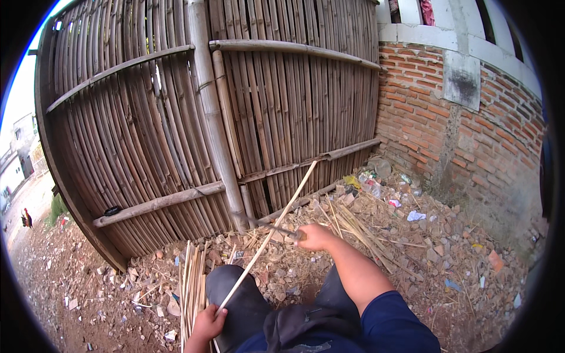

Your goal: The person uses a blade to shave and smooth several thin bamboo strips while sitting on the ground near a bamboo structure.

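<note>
Pale strip (253,260) slants upward from the left hand (209,323), which is closed around its lower end. The right hand (315,237), just right of the strip, grips a dark-bladed knife (287,232) whose blade crosses it; contact is hard to tell. Left of the strip lies a bundle of slats (188,282); beyond it stands a bamboo fence (147,141).

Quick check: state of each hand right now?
Left hand: closed, holding the stick.
Right hand: closed, holding the knife by its handle.
</note>
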### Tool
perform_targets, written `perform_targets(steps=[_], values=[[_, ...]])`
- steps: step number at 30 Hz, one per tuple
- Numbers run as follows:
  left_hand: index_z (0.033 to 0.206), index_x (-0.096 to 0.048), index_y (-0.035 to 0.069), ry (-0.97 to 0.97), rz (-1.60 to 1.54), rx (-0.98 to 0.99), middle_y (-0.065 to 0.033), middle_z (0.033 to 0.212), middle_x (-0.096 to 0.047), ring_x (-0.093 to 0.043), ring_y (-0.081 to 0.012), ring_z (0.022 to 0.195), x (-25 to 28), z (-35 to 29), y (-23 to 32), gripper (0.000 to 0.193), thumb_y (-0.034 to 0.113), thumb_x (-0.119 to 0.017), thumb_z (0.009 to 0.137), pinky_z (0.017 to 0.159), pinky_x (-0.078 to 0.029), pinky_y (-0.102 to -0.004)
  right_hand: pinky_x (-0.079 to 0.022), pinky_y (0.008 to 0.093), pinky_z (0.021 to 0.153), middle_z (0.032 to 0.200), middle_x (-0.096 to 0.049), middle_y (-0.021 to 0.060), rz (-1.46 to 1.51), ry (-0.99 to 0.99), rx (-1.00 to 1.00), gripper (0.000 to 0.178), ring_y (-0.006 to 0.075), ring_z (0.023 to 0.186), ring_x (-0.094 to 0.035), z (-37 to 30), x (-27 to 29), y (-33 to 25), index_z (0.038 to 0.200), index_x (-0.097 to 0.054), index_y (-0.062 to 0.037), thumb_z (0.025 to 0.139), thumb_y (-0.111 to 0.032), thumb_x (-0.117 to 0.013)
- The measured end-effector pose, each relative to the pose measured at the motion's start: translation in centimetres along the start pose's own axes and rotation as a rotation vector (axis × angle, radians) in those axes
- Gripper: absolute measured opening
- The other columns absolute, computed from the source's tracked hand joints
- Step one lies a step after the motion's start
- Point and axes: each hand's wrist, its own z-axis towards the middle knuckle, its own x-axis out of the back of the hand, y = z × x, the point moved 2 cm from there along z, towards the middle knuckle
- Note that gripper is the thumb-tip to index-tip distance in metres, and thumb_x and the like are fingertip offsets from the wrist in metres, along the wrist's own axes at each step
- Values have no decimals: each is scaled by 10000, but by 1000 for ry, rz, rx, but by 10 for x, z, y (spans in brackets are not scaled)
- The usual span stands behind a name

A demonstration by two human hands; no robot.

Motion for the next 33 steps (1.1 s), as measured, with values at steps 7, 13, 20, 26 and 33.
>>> perform_targets(steps=[7, 13, 20, 26, 33], values=[[1226, -668, 58, -27, 143, 22, -293, 1116, -677, -649, -463, 1067, -5, -12, -23, 467, 427, -465, 1025, 935, -495, -547, -536, 472, 870, 1083, -714, 156, -268, 25, 290, 499, 351, 1006, -677, 20, -58, 16, 1177, -674, -68, 862, -452, -725], [1222, -664, 39, -135, 219, 47, -290, 1112, -685, -649, -461, 1082, -7, -5, -34, 482, 418, -428, 1039, 952, -490, -536, -530, 488, 856, 1061, -715, 181, -216, -92, 244, 463, 366, 1007, -681, 22, -70, -2, 1148, -698, -114, 855, -472, -728], [1156, -682, 17, -215, 221, 95, -292, 1046, -696, -663, -465, 1019, -12, 8, -38, 488, 406, -408, 1049, 894, -500, -546, -515, 474, 829, 1004, -712, 188, -134, -98, 322, 406, 351, 977, -675, 32, -74, 16, 1040, -691, -82, 831, -427, -740], [1084, -672, 3, -136, 242, 17, -276, 950, -695, -672, -441, 909, -35, 22, -72, 446, 382, -441, 1047, 793, -508, -534, -516, 465, 814, 968, -709, 178, -105, -144, 309, 389, 343, 946, -679, 45, -84, 14, 1000, -675, -74, 819, -408, -755], [1172, -641, 33, -90, 188, -72, -229, 925, -680, -647, -388, 864, -46, 15, -79, 349, 325, -533, 1015, 741, -498, -490, -525, 456, 829, 970, -713, 185, 72, -182, 227, 409, 359, 954, -682, 62, -96, 58, 1023, -685, -55, 795, -388, -755]])
